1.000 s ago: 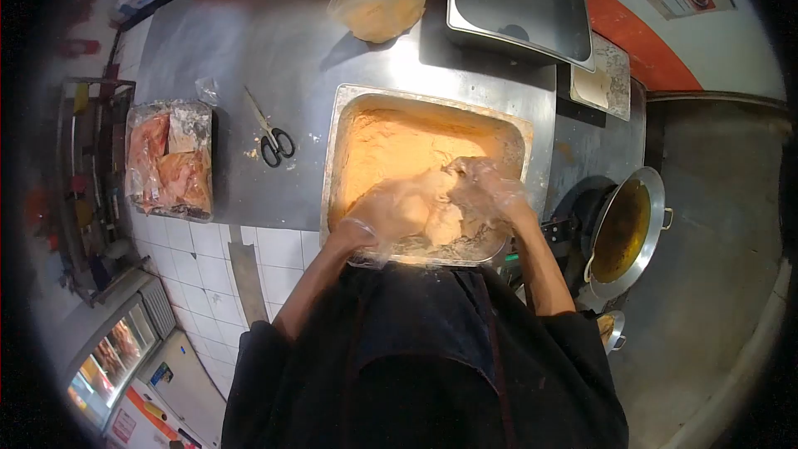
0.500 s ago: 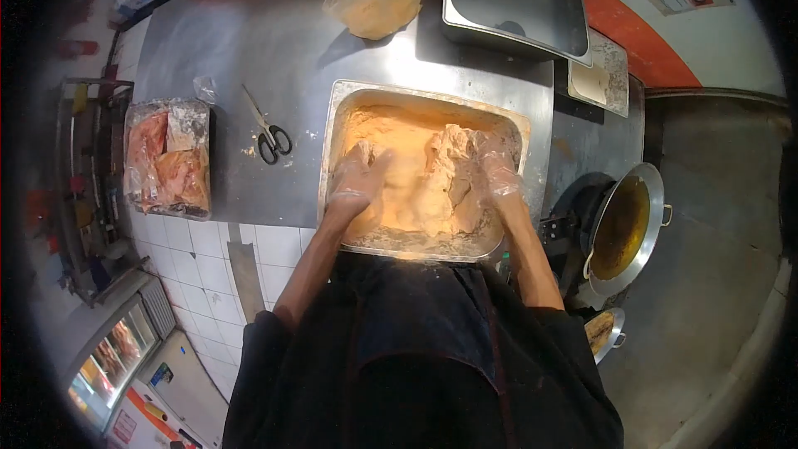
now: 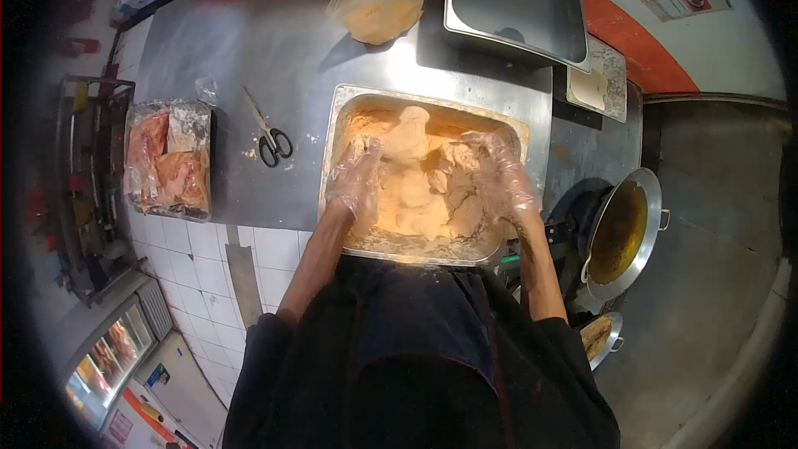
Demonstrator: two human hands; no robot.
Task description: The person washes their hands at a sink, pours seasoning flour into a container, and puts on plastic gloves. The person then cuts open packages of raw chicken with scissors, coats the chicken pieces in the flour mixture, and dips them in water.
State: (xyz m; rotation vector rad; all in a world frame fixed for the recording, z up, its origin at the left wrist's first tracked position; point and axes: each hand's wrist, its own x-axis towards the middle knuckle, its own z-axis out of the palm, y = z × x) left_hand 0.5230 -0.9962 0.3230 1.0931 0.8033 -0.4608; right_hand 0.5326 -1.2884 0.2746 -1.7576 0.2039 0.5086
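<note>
A metal tray [image 3: 328, 116] of orange-tinted breading flour [image 3: 378, 220] lies in front of me, holding several flour-coated pieces that look like chicken [image 3: 407, 137]. My left hand [image 3: 357, 179], in a clear plastic glove, is inside the tray's left side, its fingers apart beside the coated pieces. On the right side, my right hand [image 3: 505, 173], gloved too, is a little blurred. Its fingers stretch toward another coated piece [image 3: 459, 156], with no firm grip visible. Flour partly buries the lower pieces.
Scissors [image 3: 270, 137] and a tray of raw meat [image 3: 179, 170] lie to the left. Bags of orange powder [image 3: 378, 17] and a deep steel pan [image 3: 515, 8] stand at the back. A wok of oil [image 3: 619, 233] is on the right, with a smaller pan [image 3: 598, 337] below it.
Coated pieces now show on top of the flour in the tray's middle and upper part, where loose flour lay before. My right hand has shifted slightly right; my left fingers have turned inward.
</note>
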